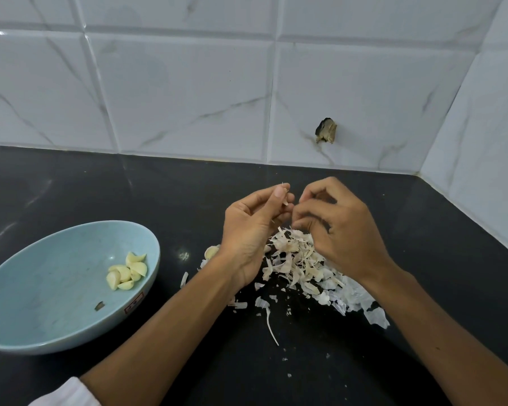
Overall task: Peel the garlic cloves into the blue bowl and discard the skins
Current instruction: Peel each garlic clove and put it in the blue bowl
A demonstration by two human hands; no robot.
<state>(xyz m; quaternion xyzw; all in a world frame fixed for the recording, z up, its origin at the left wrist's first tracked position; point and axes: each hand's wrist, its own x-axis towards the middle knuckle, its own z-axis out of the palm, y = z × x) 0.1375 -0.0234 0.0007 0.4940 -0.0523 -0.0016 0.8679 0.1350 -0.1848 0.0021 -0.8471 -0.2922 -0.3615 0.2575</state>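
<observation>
The black polished stone counter (100, 186) lies under both my grips. Well off to their left sits the pale blue oval bowl (56, 273), with about 6 peeled cream cloves (126, 272) inside. Directly below the grips spreads a heap of white papery skins (294, 259). My left grip (252, 230) pinches a small garlic clove (285, 199), mostly hidden. My right grip (335, 230), fingers curled, nips at its skin. I judge the clove light, firm and slippery once bare, its skin brittle. It is best held by its ends and peeled from the tip.
</observation>
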